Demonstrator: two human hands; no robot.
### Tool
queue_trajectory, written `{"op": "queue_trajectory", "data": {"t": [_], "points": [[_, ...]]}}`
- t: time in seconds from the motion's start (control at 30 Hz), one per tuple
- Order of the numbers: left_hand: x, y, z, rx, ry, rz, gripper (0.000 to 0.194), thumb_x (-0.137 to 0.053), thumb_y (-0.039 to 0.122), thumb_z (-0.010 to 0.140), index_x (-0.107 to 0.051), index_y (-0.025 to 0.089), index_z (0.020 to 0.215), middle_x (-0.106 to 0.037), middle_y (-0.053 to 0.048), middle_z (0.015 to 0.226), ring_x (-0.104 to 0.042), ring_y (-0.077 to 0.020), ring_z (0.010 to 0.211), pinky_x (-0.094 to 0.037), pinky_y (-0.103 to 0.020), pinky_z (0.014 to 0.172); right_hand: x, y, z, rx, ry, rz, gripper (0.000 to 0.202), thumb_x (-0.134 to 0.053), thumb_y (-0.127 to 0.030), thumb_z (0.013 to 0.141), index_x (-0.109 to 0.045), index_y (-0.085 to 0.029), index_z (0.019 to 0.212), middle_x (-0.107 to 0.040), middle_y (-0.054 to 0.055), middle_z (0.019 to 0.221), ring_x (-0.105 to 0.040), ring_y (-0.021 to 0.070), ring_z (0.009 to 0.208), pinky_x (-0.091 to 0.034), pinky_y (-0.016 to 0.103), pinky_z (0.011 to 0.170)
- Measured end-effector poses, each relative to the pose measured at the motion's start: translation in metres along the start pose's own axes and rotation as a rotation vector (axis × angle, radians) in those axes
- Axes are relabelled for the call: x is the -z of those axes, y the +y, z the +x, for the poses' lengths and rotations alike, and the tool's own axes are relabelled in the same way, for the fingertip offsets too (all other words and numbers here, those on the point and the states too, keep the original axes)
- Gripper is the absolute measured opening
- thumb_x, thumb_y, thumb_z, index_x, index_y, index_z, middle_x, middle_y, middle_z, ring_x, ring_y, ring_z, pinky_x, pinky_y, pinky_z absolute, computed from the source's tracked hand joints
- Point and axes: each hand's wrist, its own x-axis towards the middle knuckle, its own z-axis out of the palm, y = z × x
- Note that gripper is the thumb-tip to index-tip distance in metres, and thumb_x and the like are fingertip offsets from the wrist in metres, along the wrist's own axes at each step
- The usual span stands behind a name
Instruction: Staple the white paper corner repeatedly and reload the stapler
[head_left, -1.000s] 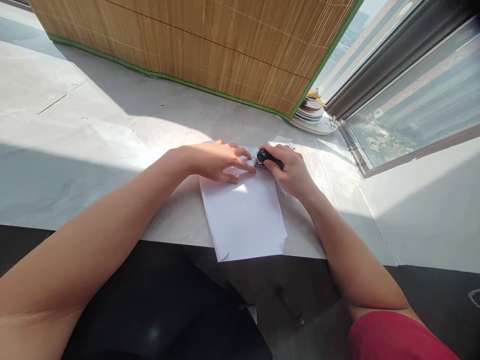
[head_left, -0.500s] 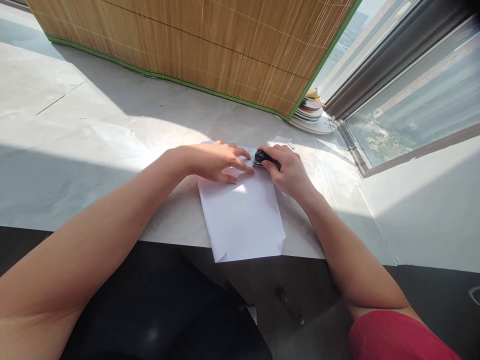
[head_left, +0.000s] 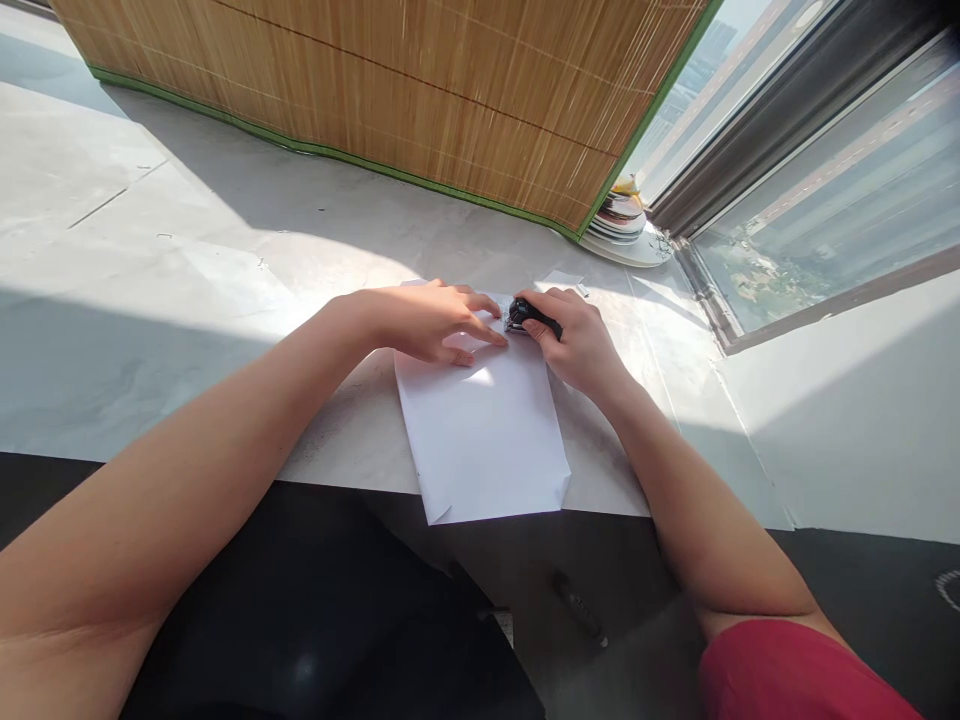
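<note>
White paper (head_left: 484,440) lies on the pale ledge, its near end reaching past the front edge and its near corners creased. My left hand (head_left: 435,322) rests on the upper part of the paper with fingers spread. In my right hand (head_left: 574,335) is a black stapler (head_left: 529,314), its head at the paper's upper right, close to my left fingertips. Fingers and thumb wrap round the stapler, so part of it is hidden. Whether its jaws are pressed together is too small to tell.
A bamboo blind (head_left: 375,90) with green edging hangs over the back of the ledge (head_left: 225,240). Stacked plates (head_left: 626,235) stand by the window (head_left: 840,170) at right. A small white scrap (head_left: 564,282) lies beyond my right hand. A dark object (head_left: 579,607) lies below the ledge.
</note>
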Motion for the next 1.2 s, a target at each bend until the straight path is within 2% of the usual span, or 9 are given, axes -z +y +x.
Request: {"op": "queue_trajectory", "data": {"t": [0.4,0.6,0.8,0.93,1.2], "points": [[0.0,0.0,0.001,-0.001,0.005,0.011,0.051,-0.061,0.057,0.1,-0.067,0.048,0.15,-0.053,-0.002,0.168,-0.05,-0.034,0.148,-0.037,-0.05,0.122,-0.002,-0.002,0.0,0.005,-0.005,-0.033,0.032,-0.053,-0.03,0.101,-0.073,-0.032,0.125,-0.071,0.009,0.101,-0.059,0.0334,0.102,-0.048,0.05,0.093],[-0.003,-0.004,0.002,0.001,0.015,-0.006,0.052,-0.063,0.058,0.098,-0.068,0.049,0.149,-0.055,-0.001,0.166,-0.049,-0.0338,0.149,-0.035,-0.049,0.123,-0.004,-0.004,0.0,0.016,-0.042,-0.139,0.03,-0.05,-0.028,0.103,-0.072,-0.031,0.122,-0.069,0.01,0.1,-0.057,0.0338,0.104,-0.044,0.048,0.09],[-0.005,-0.004,0.002,-0.001,0.021,-0.027,0.052,-0.062,0.057,0.098,-0.067,0.05,0.149,-0.055,-0.001,0.165,-0.049,-0.0342,0.149,-0.034,-0.05,0.123,-0.015,-0.012,-0.002,0.063,-0.025,-0.257,0.027,-0.044,-0.029,0.107,-0.069,-0.03,0.118,-0.067,0.012,0.103,-0.055,0.0334,0.102,-0.04,0.049,0.092],[-0.002,0.0,0.002,0.014,0.0,-0.013,0.055,-0.063,0.06,0.097,-0.067,0.048,0.15,-0.058,-0.002,0.163,-0.047,-0.0336,0.151,-0.036,-0.049,0.123,-0.019,-0.012,-0.002,0.054,-0.029,-0.254,0.026,-0.045,-0.025,0.104,-0.069,-0.03,0.114,-0.066,0.012,0.106,-0.054,0.0339,0.104,-0.04,0.051,0.093],[0.001,0.003,0.001,0.011,0.01,0.002,0.05,-0.064,0.059,0.098,-0.07,0.048,0.146,-0.057,-0.002,0.165,-0.049,-0.0342,0.15,-0.037,-0.051,0.123,-0.016,0.001,0.002,-0.031,0.153,-0.045,0.037,-0.044,-0.023,0.101,-0.067,-0.028,0.13,-0.067,0.012,0.114,-0.059,0.0329,0.109,-0.048,0.048,0.094]]}}
